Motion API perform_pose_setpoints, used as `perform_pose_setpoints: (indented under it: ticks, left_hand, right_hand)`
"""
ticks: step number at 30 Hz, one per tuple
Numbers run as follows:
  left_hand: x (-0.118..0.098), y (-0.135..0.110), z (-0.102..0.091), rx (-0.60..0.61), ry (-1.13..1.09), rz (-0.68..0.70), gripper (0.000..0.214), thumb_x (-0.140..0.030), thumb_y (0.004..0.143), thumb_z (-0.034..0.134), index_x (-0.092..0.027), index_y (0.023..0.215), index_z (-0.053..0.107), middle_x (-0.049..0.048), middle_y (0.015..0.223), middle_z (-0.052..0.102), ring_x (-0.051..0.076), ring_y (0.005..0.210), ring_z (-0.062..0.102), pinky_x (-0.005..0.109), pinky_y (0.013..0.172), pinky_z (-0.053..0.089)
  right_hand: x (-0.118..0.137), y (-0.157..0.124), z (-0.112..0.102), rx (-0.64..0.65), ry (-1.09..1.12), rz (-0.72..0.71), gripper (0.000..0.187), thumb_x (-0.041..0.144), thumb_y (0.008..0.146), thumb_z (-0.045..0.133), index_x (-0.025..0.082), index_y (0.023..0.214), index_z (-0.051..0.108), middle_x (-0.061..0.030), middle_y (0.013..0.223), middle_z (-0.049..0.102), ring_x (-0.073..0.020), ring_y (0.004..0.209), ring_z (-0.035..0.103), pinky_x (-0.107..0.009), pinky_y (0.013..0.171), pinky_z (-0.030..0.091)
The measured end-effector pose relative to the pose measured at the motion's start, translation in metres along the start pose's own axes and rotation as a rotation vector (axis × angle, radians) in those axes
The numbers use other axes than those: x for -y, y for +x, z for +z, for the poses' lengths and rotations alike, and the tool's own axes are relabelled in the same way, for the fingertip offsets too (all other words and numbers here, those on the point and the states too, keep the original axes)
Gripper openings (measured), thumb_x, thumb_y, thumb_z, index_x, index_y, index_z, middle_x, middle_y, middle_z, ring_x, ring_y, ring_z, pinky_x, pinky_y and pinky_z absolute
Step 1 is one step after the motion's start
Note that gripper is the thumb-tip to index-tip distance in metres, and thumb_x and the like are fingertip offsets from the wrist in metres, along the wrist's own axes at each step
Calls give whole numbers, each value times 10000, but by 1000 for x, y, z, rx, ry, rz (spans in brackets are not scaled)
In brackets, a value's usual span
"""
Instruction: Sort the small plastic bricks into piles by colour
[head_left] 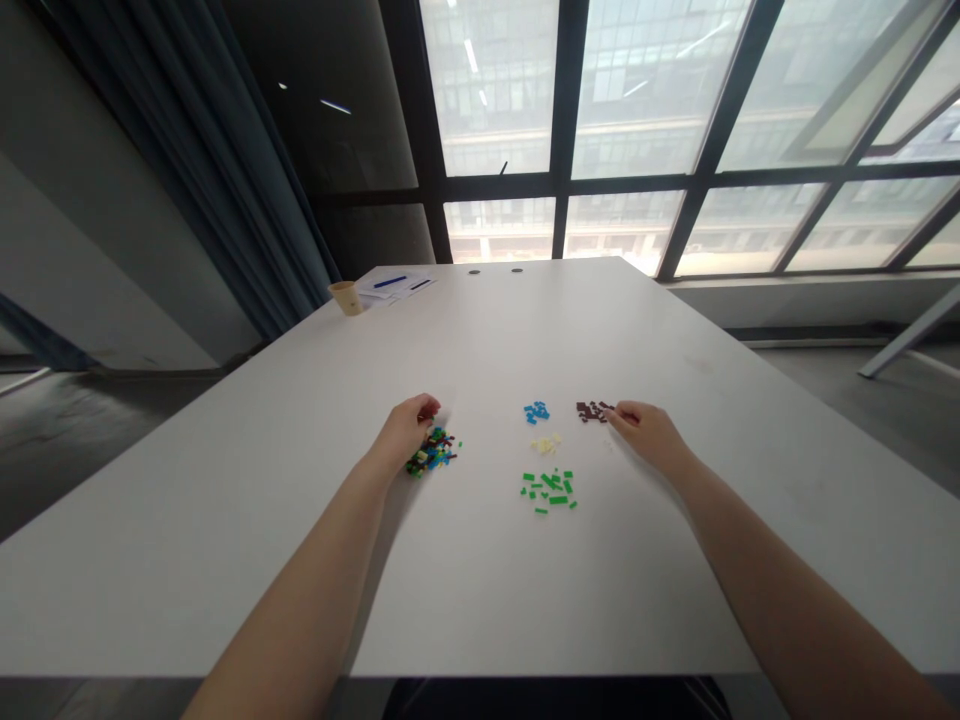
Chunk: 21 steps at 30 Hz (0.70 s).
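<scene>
My left hand (409,430) rests at the upper left edge of a mixed pile of small building bricks (435,452) in several colours. Its fingers are curled together, and what lies between them is too small to name. On the right, my right hand (639,425) has its thumb and forefinger pinched at the edge of a group of dark brown bricks (592,411). Whatever is in that pinch is hidden. Between the hands lie separate groups of blue bricks (536,412), pale yellow bricks (546,444) and green bricks (556,499).
Everything lies on a long white table (480,590). At its far left stand a paper cup (346,298) and sheets of paper (382,290) with a blue pen (390,282) on them. Large windows rise beyond the far edge, with a blue curtain (217,150) at left.
</scene>
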<state>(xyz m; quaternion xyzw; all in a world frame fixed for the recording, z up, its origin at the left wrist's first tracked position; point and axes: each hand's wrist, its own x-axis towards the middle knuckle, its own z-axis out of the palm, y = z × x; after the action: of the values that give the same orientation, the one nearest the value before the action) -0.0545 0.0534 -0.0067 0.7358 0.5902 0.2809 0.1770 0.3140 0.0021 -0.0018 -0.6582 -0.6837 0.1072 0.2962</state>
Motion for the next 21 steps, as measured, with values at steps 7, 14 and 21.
perform_pose_setpoints:
  ticks: [7,14,21]
  left_hand:
    - [-21,-4,5,-49,-482,16,318,-200,633,593,-178,942,522,20,780,620,142,741,585,290,724,466]
    - [-74,-27,20,-11,-861,12,432,-222,636,662,-191,1025,477,39,797,672,147,795,607,288,757,462]
    - [-99,-44,36,28,-1005,-42,462,-209,611,695,-207,1024,487,9,759,680,135,764,616,276,745,464]
  right_hand:
    - [7,-2,-2,7,-25,-49,349,410,758,415,172,506,446,29,458,380,-91,459,338,-214,463,234]
    - [26,-12,-3,-35,40,-183,302,347,776,439,175,527,441,26,498,404,-93,485,371,-216,506,282]
    - [55,-29,1,-8,151,-398,285,266,801,445,176,532,419,26,524,393,-93,515,369,-220,532,297]
